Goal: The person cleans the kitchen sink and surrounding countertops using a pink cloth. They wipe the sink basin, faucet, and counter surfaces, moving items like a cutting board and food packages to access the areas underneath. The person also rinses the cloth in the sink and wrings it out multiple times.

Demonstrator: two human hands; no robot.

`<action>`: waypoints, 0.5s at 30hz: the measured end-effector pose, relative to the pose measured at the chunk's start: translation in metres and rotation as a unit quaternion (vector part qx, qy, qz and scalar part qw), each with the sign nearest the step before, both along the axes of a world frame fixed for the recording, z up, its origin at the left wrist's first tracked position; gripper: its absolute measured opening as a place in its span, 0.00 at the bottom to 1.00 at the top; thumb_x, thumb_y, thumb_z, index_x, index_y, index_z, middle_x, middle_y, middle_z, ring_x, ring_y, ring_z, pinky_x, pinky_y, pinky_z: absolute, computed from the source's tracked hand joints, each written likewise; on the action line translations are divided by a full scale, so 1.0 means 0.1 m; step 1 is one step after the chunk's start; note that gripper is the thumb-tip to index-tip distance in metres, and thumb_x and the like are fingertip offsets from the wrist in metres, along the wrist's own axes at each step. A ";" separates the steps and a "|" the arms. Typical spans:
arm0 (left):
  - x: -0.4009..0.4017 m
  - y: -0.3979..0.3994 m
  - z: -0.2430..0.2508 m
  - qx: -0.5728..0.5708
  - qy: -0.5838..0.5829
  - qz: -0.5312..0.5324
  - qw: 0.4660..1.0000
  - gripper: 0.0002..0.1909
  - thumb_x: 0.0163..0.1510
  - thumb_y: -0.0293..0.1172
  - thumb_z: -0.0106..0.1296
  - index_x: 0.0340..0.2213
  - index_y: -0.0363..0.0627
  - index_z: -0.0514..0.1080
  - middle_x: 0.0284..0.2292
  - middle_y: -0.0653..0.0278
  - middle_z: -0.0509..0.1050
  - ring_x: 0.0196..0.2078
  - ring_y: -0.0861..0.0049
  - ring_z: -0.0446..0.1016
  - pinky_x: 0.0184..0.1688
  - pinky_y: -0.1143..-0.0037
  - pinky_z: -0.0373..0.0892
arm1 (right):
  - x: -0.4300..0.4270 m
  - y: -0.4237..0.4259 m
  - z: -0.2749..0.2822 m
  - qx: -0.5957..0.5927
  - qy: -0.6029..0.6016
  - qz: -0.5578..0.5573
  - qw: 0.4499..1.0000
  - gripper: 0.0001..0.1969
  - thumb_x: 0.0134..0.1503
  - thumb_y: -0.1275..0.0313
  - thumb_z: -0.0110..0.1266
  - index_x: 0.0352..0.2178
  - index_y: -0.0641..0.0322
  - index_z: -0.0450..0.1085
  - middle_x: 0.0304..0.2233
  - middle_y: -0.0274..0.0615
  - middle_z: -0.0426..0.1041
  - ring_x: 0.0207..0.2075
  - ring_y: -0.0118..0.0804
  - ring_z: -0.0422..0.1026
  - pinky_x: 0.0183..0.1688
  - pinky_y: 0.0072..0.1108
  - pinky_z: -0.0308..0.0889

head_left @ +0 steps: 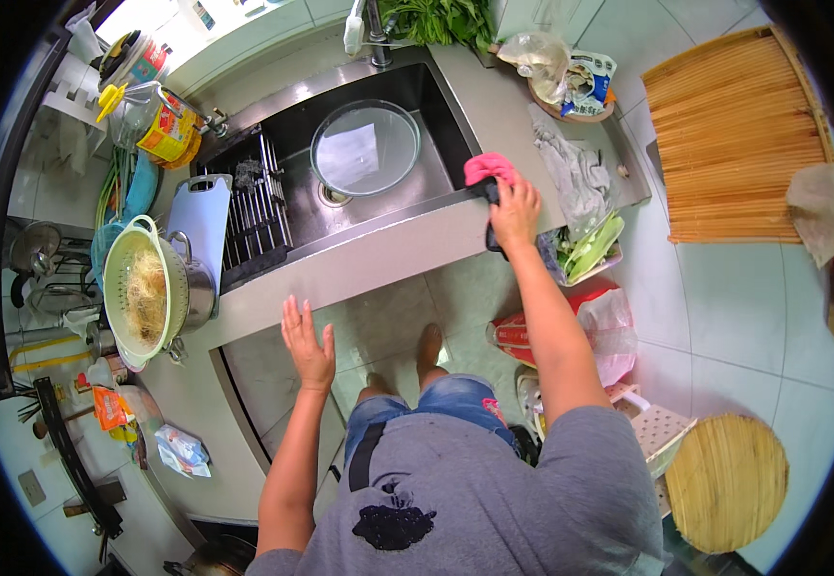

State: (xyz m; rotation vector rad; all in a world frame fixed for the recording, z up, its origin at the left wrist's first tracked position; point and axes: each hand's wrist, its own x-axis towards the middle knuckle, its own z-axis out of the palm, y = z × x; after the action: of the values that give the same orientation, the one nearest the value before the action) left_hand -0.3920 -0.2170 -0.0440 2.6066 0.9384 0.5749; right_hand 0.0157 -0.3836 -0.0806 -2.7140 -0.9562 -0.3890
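Observation:
My right hand (pixel 516 216) is at the front right corner of the sink, its fingers on a bunched pink cloth (pixel 489 167). A dark cloth-like piece (pixel 492 237) lies under that hand and hangs over the counter's front edge; the hand partly hides it. My left hand (pixel 309 345) holds nothing, fingers spread, by the front edge of the counter (pixel 381 263). Inside the steel sink (pixel 424 176) is a round, see-through basin or lid (pixel 345 173) with a bright reflection on it. A metal roll-up rack (pixel 255 216) spans the sink's left end.
Left of the sink stand a yellow-green colander (pixel 116 288) on a steel pot (pixel 201 288), a blue cutting board (pixel 201 205) and an oil bottle (pixel 172 137). Leafy greens (pixel 438 18) lie behind the faucet (pixel 379 43). At right are a grey rag (pixel 568 165) and a vegetable tray (pixel 593 266).

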 end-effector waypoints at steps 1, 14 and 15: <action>0.11 0.00 0.02 -0.005 0.000 -0.007 1.000 0.32 0.54 0.34 0.51 0.59 0.45 0.55 0.62 0.52 0.50 0.66 0.57 0.46 0.64 0.58 0.44 | 0.09 -0.05 0.01 0.013 -0.001 -0.004 1.000 0.31 0.43 0.67 0.61 0.51 0.50 0.64 0.56 0.43 0.59 0.56 0.49 0.58 0.60 0.41 0.52; 1.24 0.32 -0.12 -0.030 -0.039 -0.055 0.997 0.22 0.54 0.34 0.52 0.51 0.47 0.68 0.59 0.56 0.58 0.64 0.56 0.51 0.62 0.60 0.49 | 0.12 0.75 -0.01 0.104 0.038 -0.144 0.983 0.23 0.49 0.63 0.59 0.48 0.48 0.68 0.54 0.42 0.61 0.52 0.50 0.61 0.50 0.41 0.59; 1.34 0.37 -0.13 -0.033 -0.045 -0.059 0.997 0.21 0.53 0.34 0.53 0.49 0.46 0.69 0.59 0.56 0.59 0.64 0.56 0.51 0.62 0.59 0.49 | 0.09 0.89 -0.05 0.137 0.058 -0.105 0.983 0.22 0.49 0.63 0.59 0.48 0.48 0.68 0.53 0.41 0.62 0.52 0.49 0.61 0.50 0.41 0.59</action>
State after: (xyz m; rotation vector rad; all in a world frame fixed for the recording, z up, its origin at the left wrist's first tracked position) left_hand -0.2582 -0.1796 -0.0566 2.5333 0.7568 0.6138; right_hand 0.0244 -0.2941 -0.0852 -2.5565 -0.5421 -0.3643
